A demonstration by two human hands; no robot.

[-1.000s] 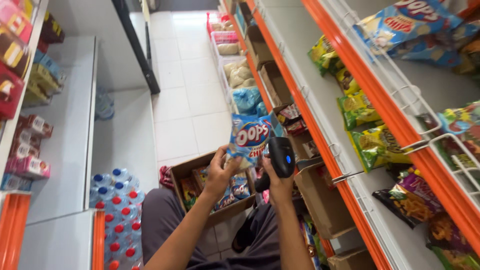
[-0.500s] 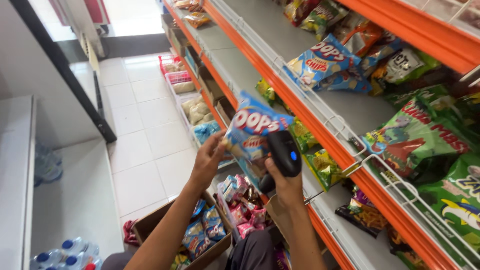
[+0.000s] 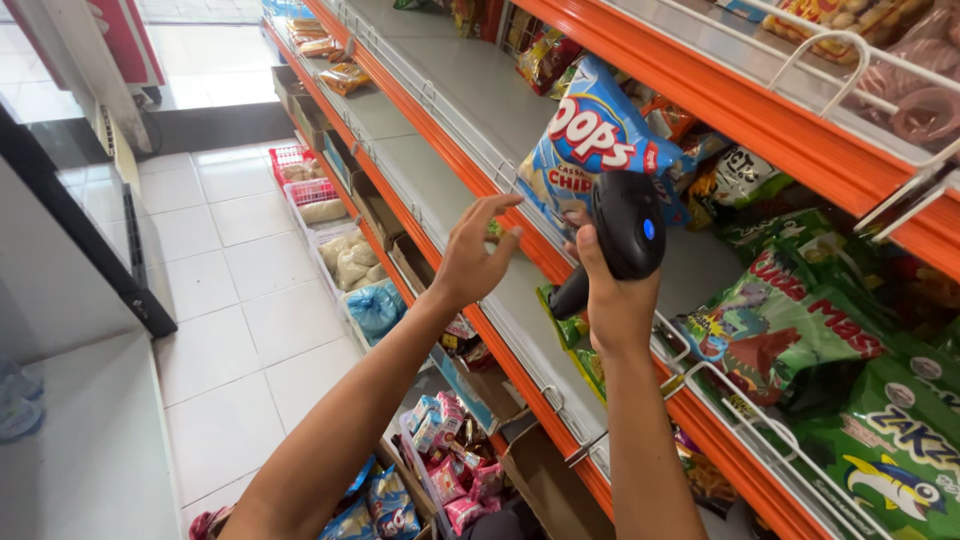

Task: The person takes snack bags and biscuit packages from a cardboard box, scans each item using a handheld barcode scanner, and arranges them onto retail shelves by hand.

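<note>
The right hand (image 3: 618, 300) is wrapped tight around the handle of a black handheld scanner (image 3: 622, 232), its head raised against the lower edge of a blue chip bag (image 3: 598, 135). The bag sits at the front edge of the grey shelf (image 3: 480, 110), tilted above the wire rail, and whether the right fingers also pinch its bottom corner cannot be told, since the scanner covers that spot. The left hand (image 3: 475, 258) hangs just beside the bag with fingers spread and curled, touching nothing. The risk appears to lie in the bag's support: if only the scanner and the rail prop it, a small shift of the right wrist could let it slide off the edge toward the open cardboard box (image 3: 520, 455) of small packets below. The green snack bags (image 3: 800, 330) crowd the shelf to the right, so a push inward might topple them over the rail. The empty left hand seems close enough to catch a slip.
</note>
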